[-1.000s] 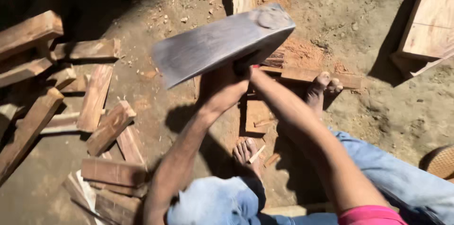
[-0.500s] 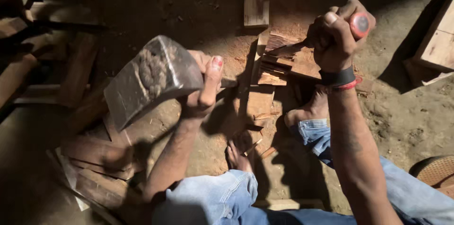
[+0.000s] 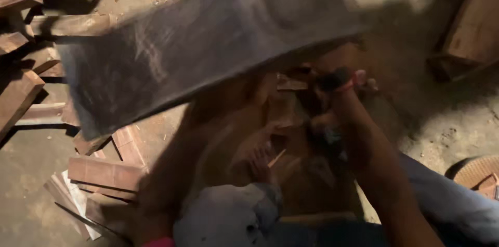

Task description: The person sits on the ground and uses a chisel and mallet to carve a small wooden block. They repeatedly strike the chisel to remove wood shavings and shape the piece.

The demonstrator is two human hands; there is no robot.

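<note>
While blurred, grey axe head [image 3: 202, 44] fills view, broad, scuffed; both hands' grip unreadable.

We looked down and saw a wide grey axe blade [image 3: 202, 44] filling the upper middle of the view, blurred and tilted, its lower end at the left. Our left hand was hidden behind this blade, so we could not tell its grip. Our right hand [image 3: 332, 83], with a dark wristband [image 3: 340, 78], was near a pale wood block [image 3: 288, 83] on the ground; it was too blurred to judge its grip. Our bare foot [image 3: 260, 161] rested below the block. Reddish cut wood pieces [image 3: 104, 171] lay at the left on the dirt floor [image 3: 457, 122]. A woven basket [image 3: 478, 171] showed at the right edge.
</note>
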